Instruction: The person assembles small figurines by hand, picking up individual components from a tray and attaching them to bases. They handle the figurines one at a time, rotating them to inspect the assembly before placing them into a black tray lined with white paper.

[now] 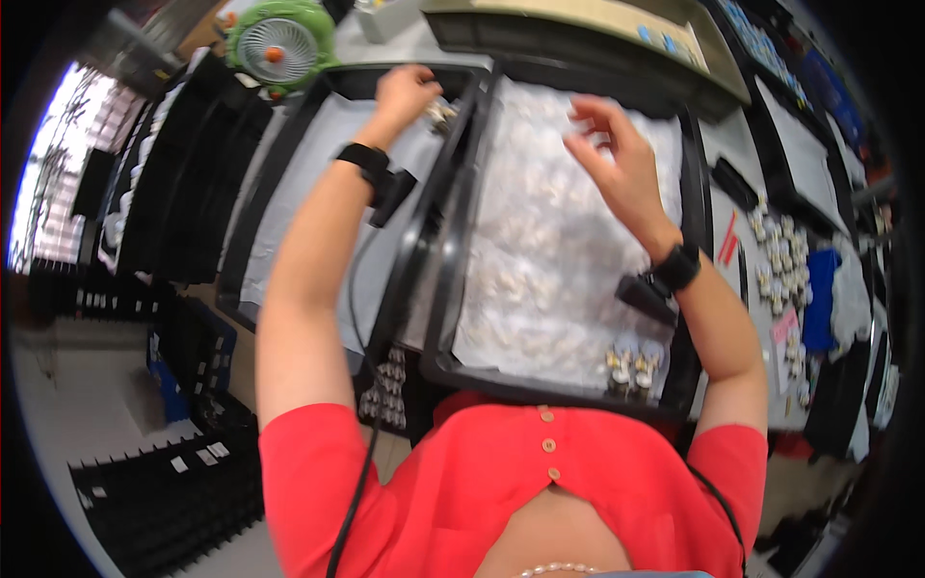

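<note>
Black trays (700, 173), reached over barehanded.
Held left hand (407, 93) curled beside small parts (442, 117) at far right of left tray (275, 178), could not tell its grip; held right hand (621, 159) loosely open, seemingly empty, above right tray (703, 207), with gold-and-white pieces (632, 370) at near right corner.

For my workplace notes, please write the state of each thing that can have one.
Left hand: fingers bent, hold unclear
Right hand: partly open, nothing visibly held
Left tray: open, lined, small parts in far right corner
Right tray: open, lined, other parts in near right corner
Green fan: running or off, cannot tell
Long bin: open
</note>
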Demonstrator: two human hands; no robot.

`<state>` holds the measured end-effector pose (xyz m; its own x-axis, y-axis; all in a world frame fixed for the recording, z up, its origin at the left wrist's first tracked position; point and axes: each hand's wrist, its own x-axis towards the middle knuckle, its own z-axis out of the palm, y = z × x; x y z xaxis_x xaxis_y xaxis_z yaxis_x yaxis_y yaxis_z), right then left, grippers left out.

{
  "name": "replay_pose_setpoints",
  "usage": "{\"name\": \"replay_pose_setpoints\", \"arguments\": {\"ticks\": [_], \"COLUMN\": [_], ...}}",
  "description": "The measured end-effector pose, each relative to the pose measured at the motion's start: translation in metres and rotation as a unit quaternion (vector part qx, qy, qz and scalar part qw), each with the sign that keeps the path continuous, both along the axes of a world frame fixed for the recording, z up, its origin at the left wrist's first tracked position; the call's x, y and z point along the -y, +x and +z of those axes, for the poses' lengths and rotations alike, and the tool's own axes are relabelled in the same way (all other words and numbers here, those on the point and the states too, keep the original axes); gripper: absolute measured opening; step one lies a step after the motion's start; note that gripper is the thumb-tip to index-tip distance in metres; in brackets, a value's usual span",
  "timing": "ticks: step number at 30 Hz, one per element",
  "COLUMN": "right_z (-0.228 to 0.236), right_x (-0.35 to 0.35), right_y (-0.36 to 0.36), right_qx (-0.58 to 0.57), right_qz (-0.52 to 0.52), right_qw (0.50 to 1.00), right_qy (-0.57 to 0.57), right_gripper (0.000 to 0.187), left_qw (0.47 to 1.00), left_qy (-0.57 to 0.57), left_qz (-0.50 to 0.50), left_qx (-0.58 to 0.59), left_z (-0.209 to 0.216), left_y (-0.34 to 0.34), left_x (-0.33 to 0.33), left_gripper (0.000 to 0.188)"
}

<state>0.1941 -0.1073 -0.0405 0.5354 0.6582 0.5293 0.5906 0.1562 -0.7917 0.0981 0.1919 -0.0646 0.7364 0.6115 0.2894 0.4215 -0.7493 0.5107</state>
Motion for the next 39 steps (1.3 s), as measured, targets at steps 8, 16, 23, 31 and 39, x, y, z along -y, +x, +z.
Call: {"name": "replay_pose_setpoints", "arguments": {"ticks": [8, 16, 23, 31, 39], "right_z": [0.013, 0.0, 0.007, 0.004, 0.018], "right_x": [-0.001, -0.004, 0.0, 0.001, 0.011], "right_y": [0.012, 0.013, 0.006, 0.002, -0.025], "right_qx": [-0.074, -0.013, -0.01, -0.057, -0.07], "right_qz": [-0.092, -0.058, -0.045, -0.003, 0.117], "right_qw": [0.988, 0.995, 0.997, 0.997, 0.988], "right_qy": [0.097, 0.086, 0.058, 0.058, -0.073], "right_gripper": [0.031, 0.027, 0.022, 0.02, 0.02], "left_qw": [0.935, 0.786, 0.813, 0.859, 0.806], "left_qy": [-0.016, -0.002, 0.007, -0.154, -0.533], "left_qz": [-0.329, -0.521, -0.502, -0.436, -0.208], "left_qx": [-0.134, -0.334, -0.295, -0.222, 0.152], "left_z": [0.091, 0.043, 0.03, 0.093, 0.073], "left_y": [-0.044, -0.047, -0.036, -0.068, -0.09], "left_x": [0.197, 0.322, 0.337, 0.281, 0.192], "left_gripper": [0.016, 0.032, 0.031, 0.029, 0.034]}}
